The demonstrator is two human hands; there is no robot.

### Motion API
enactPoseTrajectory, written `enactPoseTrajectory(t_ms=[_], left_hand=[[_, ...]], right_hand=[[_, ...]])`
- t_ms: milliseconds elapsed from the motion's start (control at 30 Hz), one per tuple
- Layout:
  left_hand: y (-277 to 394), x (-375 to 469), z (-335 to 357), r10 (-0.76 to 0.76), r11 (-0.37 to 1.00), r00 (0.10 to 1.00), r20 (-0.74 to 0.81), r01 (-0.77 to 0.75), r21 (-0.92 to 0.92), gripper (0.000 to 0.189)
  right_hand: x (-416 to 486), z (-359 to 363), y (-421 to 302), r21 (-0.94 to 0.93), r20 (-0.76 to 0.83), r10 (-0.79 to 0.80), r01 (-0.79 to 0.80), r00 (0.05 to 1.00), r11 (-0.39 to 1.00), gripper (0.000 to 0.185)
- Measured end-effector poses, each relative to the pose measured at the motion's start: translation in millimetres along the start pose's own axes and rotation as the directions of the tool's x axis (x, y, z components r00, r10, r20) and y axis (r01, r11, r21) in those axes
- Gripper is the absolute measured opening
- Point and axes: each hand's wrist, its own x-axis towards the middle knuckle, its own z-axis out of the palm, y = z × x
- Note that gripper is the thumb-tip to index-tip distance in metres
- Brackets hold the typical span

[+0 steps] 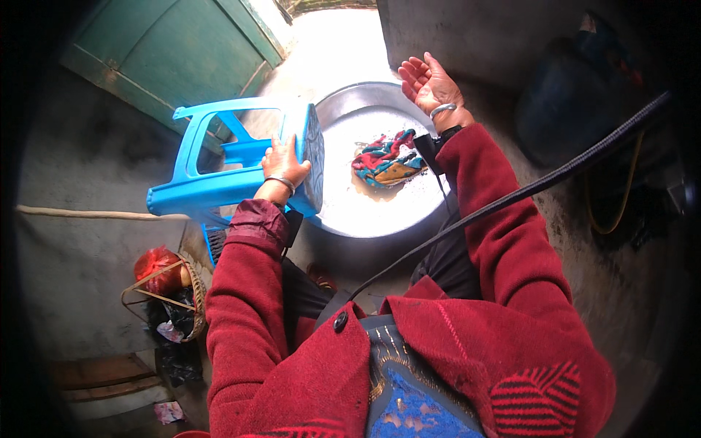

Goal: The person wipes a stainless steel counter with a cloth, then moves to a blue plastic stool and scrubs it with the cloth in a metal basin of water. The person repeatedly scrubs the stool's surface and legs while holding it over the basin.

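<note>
A blue plastic stool [241, 178] is turned on its side at the left edge of a wide metal basin [356, 224], its seat facing the basin. My left hand [285, 163] holds the stool's side near the seat, fingers spread over the plastic. Above the basin's far right rim, my right hand [432, 87] is empty, with the palm turned up and the fingers slightly curled. A wet, bunched cloth [389, 161] in red, teal and mustard lies in the basin. Strong glare hides much of the basin's floor.
A green door [191, 55] stands far left beside a bright doorway. Left of me are a wooden pole [98, 212], a broom [216, 243] and a woven basket [198, 301] holding bags. A dark blue barrel [564, 104] stands right. A dark cord [509, 200] crosses the view.
</note>
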Motion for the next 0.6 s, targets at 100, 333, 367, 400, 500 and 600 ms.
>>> enactPoseTrajectory(t_ms=[100,333,367,400,500,600], left_hand=[[6,2,-4,-0.031,0.999,0.999,0.019,0.032,-0.006,0.076],[16,6,-4,-0.016,1.000,0.999,-0.031,0.016,0.005,0.082],[15,6,-2,-0.008,1.000,0.998,-0.070,0.008,0.000,0.082],[12,5,1,-0.001,1.000,0.994,-0.107,0.000,-0.006,0.082],[-6,9,7,-0.049,0.997,0.997,-0.065,0.045,-0.069,0.082],[-34,15,14,-0.062,0.994,0.979,-0.193,0.044,-0.096,0.082]], right_hand=[[-4,6,2,-0.186,0.012,-0.145,0.145,0.989,0.972,0.033],[7,13,8,-0.541,0.257,-0.562,0.599,0.786,0.590,0.026],[10,16,11,-0.520,0.283,-0.565,0.619,0.775,0.588,0.025],[14,16,14,-0.517,0.290,-0.554,0.615,0.780,0.596,0.025],[24,18,31,-0.474,0.250,-0.448,0.512,0.858,0.717,0.026],[39,16,47,-0.657,0.400,-0.456,0.595,0.795,0.462,0.029]])
